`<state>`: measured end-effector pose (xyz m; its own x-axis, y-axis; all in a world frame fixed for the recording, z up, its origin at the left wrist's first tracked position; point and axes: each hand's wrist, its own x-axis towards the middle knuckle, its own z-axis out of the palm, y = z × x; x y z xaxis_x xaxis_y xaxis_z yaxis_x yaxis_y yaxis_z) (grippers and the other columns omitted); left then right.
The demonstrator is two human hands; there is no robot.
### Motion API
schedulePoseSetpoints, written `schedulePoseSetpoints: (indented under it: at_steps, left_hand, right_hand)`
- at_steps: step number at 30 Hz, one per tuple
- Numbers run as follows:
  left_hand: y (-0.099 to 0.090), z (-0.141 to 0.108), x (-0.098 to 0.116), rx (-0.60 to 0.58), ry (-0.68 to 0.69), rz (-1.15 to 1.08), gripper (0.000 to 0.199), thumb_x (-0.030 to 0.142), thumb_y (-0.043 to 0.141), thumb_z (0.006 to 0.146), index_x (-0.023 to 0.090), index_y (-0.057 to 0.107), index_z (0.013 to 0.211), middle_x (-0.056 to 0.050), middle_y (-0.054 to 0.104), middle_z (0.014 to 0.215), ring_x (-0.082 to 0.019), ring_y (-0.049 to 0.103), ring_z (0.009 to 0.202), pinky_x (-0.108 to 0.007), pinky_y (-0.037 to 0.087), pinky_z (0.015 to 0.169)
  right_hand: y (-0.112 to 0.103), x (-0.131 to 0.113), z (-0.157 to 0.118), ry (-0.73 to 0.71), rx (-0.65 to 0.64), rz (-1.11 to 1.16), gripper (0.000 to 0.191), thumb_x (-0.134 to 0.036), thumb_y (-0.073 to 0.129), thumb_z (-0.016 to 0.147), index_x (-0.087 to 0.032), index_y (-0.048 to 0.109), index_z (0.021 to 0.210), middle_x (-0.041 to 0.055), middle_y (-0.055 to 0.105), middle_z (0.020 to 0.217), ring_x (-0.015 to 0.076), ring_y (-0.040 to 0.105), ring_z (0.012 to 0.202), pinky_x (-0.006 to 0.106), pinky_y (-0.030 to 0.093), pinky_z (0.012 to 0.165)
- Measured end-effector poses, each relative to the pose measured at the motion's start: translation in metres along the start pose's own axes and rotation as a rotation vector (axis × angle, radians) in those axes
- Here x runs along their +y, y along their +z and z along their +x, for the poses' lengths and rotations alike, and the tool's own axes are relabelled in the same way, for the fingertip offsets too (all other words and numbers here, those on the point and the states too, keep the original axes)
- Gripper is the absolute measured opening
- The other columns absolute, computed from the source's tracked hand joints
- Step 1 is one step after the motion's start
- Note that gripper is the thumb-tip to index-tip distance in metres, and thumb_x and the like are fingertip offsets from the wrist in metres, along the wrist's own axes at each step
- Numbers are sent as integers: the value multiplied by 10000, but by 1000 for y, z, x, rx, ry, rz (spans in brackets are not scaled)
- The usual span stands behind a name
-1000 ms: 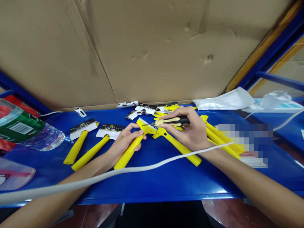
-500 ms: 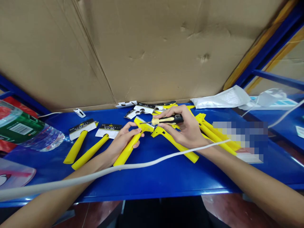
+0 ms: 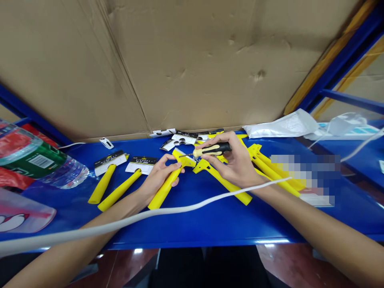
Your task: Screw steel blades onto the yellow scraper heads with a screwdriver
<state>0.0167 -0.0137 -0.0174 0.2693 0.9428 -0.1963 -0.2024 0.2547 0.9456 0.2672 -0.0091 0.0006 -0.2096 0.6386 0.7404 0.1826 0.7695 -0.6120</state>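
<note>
Only got the head cam on this one, and I'm watching it from my end of the link. My left hand (image 3: 157, 176) has a closed grip on a yellow plastic scraper (image 3: 164, 190), fingers wrapped around the handle just below its head, right in the middle of the shot over the blue desk (image 3: 210, 226). My right hand (image 3: 231, 160) has a narrow grip on a screwdriver (image 3: 213, 149) with a black and yellow handle, pinched between thumb and fingers. Its thin shaft points left, and the tip sits at the scraper's head. Under my right hand, a second yellow scraper (image 3: 223, 182) lies on the desk, and more yellow scrapers (image 3: 270, 172) are piled to its right, partly behind a pixelated patch (image 3: 304, 174). Over on the left, 2 yellow handles (image 3: 102, 184) lie by white cards (image 3: 141, 165). A white cable (image 3: 120, 226) crosses in front of my left forearm, and a water bottle (image 3: 39, 160) sits far left.
</note>
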Motion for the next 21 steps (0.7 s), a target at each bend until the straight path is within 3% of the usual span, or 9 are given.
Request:
schedulePoseSetpoints:
  at_steps: [6,12,16,21]
  left_hand:
    - [-1,-2,-5,-30,62,45,482,373,884,855,257,481,1092,-23,764,864,-102,585,448,-198,391,452]
    - [1,-4,-7,-56,107,87,513,420,888,846,268,469,1101,-13,769,842,-119,600,435,-200,390,436]
    - [4,-5,-3,-39,102,119,521,429,897,827,257,480,1089,-23,772,840,-123,602,430,-210,401,437]
    - [-1,1,-3,-19,102,56,564,415,919,797,254,477,1109,-30,767,838,-119,592,429,-209,395,425]
  right_hand:
    - [1,-1,2,-7,70,-73,376,-397,898,895,-282,627,1128,35,798,1082,254,794,1003,412,631,879]
    - [2,-1,4,-10,213,-179,439,-479,946,813,-272,644,1054,-4,746,936,198,730,770,328,591,640]
    - [2,-2,3,-83,220,-188,480,-382,933,843,-276,640,1208,25,757,1056,225,758,882,390,627,800]
    - [1,0,0,-134,-27,-24,470,-255,824,937,-275,544,1314,114,718,1344,291,711,1274,501,587,1063]
